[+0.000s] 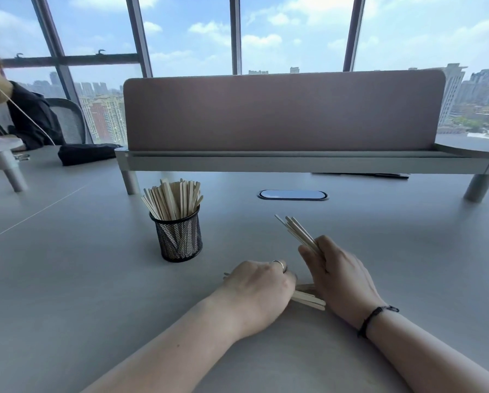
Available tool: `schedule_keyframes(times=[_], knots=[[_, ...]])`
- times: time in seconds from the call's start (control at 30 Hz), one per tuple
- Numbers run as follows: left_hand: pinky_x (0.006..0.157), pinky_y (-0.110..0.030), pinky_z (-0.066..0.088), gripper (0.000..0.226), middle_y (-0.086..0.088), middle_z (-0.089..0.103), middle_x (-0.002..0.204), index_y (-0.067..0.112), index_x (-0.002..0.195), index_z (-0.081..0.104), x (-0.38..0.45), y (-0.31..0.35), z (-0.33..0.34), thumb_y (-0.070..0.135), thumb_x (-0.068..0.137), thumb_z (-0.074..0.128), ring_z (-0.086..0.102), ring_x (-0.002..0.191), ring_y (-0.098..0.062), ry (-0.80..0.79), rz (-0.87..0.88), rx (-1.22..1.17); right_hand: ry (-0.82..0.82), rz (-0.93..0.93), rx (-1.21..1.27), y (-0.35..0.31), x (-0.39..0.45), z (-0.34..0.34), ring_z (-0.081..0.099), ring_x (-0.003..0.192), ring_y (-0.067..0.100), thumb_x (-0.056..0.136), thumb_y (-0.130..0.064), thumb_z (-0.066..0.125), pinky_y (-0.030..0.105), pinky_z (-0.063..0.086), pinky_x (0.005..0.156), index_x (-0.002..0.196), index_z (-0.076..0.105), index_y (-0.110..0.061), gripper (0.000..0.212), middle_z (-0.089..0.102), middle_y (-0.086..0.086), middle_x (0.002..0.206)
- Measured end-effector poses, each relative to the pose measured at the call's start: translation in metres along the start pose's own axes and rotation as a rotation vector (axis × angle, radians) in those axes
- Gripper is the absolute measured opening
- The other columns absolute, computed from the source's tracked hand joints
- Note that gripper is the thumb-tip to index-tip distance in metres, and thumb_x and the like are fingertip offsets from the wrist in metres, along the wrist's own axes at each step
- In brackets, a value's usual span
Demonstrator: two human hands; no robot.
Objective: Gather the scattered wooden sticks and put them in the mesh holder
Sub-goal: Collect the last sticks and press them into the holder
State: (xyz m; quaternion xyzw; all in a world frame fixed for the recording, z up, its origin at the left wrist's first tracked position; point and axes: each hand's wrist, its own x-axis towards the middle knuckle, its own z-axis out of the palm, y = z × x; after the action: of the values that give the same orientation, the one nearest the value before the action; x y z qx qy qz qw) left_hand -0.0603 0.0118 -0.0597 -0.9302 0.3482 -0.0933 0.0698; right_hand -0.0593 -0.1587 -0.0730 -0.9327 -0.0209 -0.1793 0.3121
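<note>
A black mesh holder stands upright on the grey table, packed with several pale wooden sticks. To its right, my right hand is shut on a bundle of sticks whose ends fan up and to the left. My left hand, with a ring on one finger, lies palm down over a few loose sticks on the table; their ends poke out between my two hands. Whether the left fingers grip them is hidden.
A raised shelf with a pink divider panel runs across the back. An oval cable port sits behind the hands. A black pouch and a seated person are at the far left.
</note>
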Motion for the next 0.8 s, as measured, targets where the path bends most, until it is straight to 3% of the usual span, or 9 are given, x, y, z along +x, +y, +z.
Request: schedule_keyframes(times=[0.07,0.17,0.33,0.5,0.6,0.7,0.8], knots=[[0.065,-0.041,0.044,0.03,-0.012,0.059,0.113,0.011,0.116,0.06,0.0,0.0,0.001,0.002,0.093,0.043,0.066,0.094,-0.041,-0.015,-0.013,-0.004,-0.003,-0.009,-0.007,0.001,0.0,0.001,0.044,0.052,0.011,0.097,-0.054,0.042,0.031,0.032,0.05,0.073,0.036,-0.024,0.039,0.053,-0.002,0.054],[0.076,-0.043,0.052,0.021,-0.009,0.06,0.113,0.013,0.113,0.061,0.0,-0.002,0.001,0.014,0.094,0.051,0.065,0.099,-0.039,-0.041,-0.099,-0.091,-0.017,-0.019,0.003,0.001,0.001,0.0,0.045,0.053,0.015,0.097,-0.054,0.041,0.031,0.032,0.05,0.072,0.035,-0.023,0.04,0.053,-0.003,0.054],[0.084,-0.039,0.049,0.022,-0.007,0.06,0.112,0.016,0.109,0.06,-0.004,-0.005,-0.005,0.027,0.094,0.049,0.061,0.104,-0.034,-0.088,-0.186,-0.253,-0.051,-0.071,-0.003,0.001,-0.001,-0.001,0.04,0.057,0.022,0.098,-0.054,0.039,0.033,0.03,0.051,0.072,0.032,-0.022,0.042,0.047,-0.002,0.057],[0.083,-0.042,0.05,0.021,-0.007,0.059,0.116,0.017,0.114,0.057,-0.006,-0.003,-0.003,0.016,0.095,0.047,0.063,0.105,-0.035,-0.059,-0.108,-0.101,-0.057,-0.091,-0.01,0.001,-0.002,0.0,0.041,0.056,0.023,0.097,-0.057,0.039,0.035,0.031,0.052,0.072,0.031,-0.023,0.043,0.048,0.0,0.057],[0.086,-0.041,0.049,0.032,-0.005,0.058,0.123,0.02,0.12,0.053,-0.005,-0.003,0.0,0.008,0.091,0.048,0.059,0.111,-0.03,-0.045,-0.116,-0.085,-0.026,-0.075,0.038,0.001,0.0,0.001,0.041,0.055,0.023,0.094,-0.059,0.041,0.036,0.031,0.052,0.07,0.033,-0.019,0.047,0.046,0.0,0.056],[0.086,-0.039,0.045,0.038,0.001,0.054,0.127,0.024,0.127,0.049,-0.006,-0.006,0.002,0.009,0.092,0.045,0.047,0.121,-0.023,0.116,-0.126,-0.161,0.004,-0.029,0.138,0.001,0.004,-0.001,0.032,0.053,0.019,0.094,-0.053,0.049,0.035,0.029,0.052,0.066,0.032,-0.015,0.05,0.036,-0.004,0.053],[0.077,-0.038,0.048,0.048,0.001,0.056,0.123,0.022,0.134,0.052,-0.006,-0.012,0.006,0.011,0.089,0.04,0.046,0.117,-0.023,0.307,-0.085,-0.193,0.004,0.04,0.259,-0.002,0.008,-0.005,0.025,0.052,0.014,0.095,-0.047,0.053,0.034,0.023,0.051,0.064,0.03,-0.016,0.05,0.029,-0.004,0.054]])
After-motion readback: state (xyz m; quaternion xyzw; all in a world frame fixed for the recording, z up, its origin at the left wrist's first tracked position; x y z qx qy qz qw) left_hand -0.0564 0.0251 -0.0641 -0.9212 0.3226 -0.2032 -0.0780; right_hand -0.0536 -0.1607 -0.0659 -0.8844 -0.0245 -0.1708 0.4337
